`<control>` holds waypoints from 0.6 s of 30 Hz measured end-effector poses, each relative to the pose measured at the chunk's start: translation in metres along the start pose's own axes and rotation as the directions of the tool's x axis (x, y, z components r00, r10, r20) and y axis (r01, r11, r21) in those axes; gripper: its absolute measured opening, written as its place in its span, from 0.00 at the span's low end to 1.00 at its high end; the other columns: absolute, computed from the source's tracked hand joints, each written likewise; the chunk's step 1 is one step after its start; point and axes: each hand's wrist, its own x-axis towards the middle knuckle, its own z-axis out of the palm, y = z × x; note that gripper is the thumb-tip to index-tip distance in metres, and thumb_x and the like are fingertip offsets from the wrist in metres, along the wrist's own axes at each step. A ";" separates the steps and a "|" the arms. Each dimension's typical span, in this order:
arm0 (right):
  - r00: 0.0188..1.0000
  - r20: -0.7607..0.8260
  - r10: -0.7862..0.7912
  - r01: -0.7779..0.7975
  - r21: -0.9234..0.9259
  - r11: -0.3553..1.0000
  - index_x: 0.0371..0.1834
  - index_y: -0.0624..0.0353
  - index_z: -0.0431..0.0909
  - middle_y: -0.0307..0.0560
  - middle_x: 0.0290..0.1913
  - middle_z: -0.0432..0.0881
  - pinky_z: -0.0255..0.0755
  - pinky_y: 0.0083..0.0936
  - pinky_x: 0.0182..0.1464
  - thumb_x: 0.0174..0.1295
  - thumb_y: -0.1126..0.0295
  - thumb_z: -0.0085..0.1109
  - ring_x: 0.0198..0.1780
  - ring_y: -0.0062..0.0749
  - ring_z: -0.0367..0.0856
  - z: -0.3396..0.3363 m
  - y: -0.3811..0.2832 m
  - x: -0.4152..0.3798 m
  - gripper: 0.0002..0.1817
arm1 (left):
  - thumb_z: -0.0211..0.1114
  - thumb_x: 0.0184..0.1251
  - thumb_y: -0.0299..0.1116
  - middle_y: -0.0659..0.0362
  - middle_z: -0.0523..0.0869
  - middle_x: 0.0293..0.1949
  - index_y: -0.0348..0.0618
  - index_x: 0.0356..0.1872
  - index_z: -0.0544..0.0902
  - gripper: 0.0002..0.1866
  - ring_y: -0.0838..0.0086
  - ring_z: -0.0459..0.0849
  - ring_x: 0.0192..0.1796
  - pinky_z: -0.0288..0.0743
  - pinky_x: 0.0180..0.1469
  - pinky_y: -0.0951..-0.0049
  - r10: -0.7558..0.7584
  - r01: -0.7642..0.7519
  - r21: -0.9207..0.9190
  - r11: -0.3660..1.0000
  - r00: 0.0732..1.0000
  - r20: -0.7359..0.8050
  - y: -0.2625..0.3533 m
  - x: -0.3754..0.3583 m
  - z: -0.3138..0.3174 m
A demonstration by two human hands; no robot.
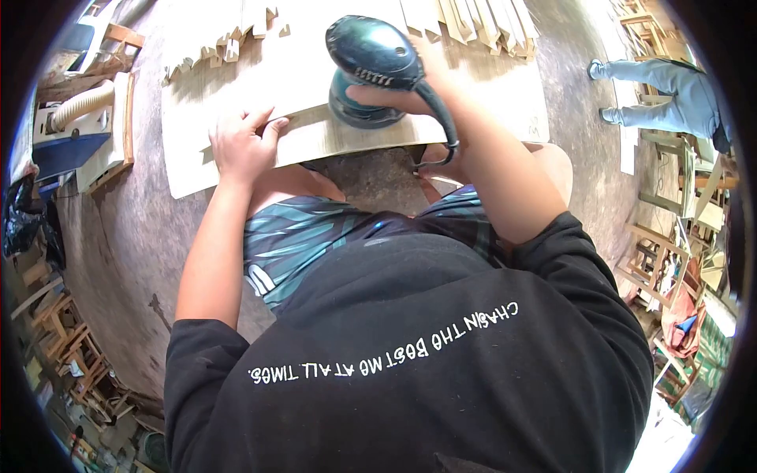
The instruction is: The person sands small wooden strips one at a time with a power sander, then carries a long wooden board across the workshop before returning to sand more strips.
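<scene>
A dark teal power sander (371,59) stands on the pale wooden board, with its cord curving down from its rear. My right hand (398,98) is wrapped round the sander from the right, and part of it is hidden behind the tool. To the left, my left hand (246,143) holds down a thin, light wooden strip (309,118) near the front edge of the board (189,169). Its thumb and forefinger are bent close together over the wood. The sander's base is at the strip's right part; their exact contact is hidden.
Cut wooden pieces (489,27) lie in rows along the board's far side. A machine with a ribbed hose (83,106) is at the left. A person in light blue trousers (658,94) stands at the right, near stacked wooden frames (666,185). My legs are under the board's near edge.
</scene>
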 end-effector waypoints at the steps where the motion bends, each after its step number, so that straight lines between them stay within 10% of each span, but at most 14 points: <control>1: 1.000 -0.023 0.003 -0.002 0.048 0.999 0.58 0.51 0.87 0.49 0.49 0.92 0.83 0.37 0.59 0.43 0.50 0.87 0.53 0.37 0.91 -0.003 0.008 -0.001 0.37 | 0.82 0.57 0.44 0.56 0.90 0.30 0.49 0.42 0.95 0.15 0.60 0.85 0.37 0.78 0.44 0.58 0.004 -0.004 -0.004 1.000 1.000 -0.007 0.000 0.000 0.000; 18: 0.996 0.087 -0.021 0.017 0.045 0.999 0.64 0.55 0.81 0.46 0.55 0.90 0.82 0.35 0.61 0.47 0.56 0.89 0.55 0.32 0.89 -0.034 0.013 -0.013 0.40 | 0.81 0.57 0.47 0.58 0.87 0.32 0.53 0.43 0.95 0.16 0.61 0.84 0.40 0.75 0.48 0.57 -0.033 0.033 -0.033 0.999 0.999 0.010 0.001 0.001 -0.002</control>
